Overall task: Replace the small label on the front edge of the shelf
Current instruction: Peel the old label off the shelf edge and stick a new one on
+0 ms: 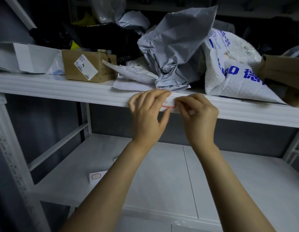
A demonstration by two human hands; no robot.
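A small white label with a red border (168, 104) is stuck on the front edge of the white upper shelf (61, 88). My left hand (148, 114) rests on the edge, its fingers over the label's top and left side and its thumb below it. My right hand (198, 113) pinches at the label's right end with fingertips together. Most of the label is hidden by my fingers. A sheet of red-bordered labels (96, 176) lies on the lower shelf (162, 173), partly under my left forearm.
The upper shelf is crowded: a cardboard box (88, 66) with a sticker, crumpled grey mailer bags (175, 47), a white bag with blue print (232, 67), another cardboard box (284, 69) at the right. White perforated uprights (11, 156) stand at the left.
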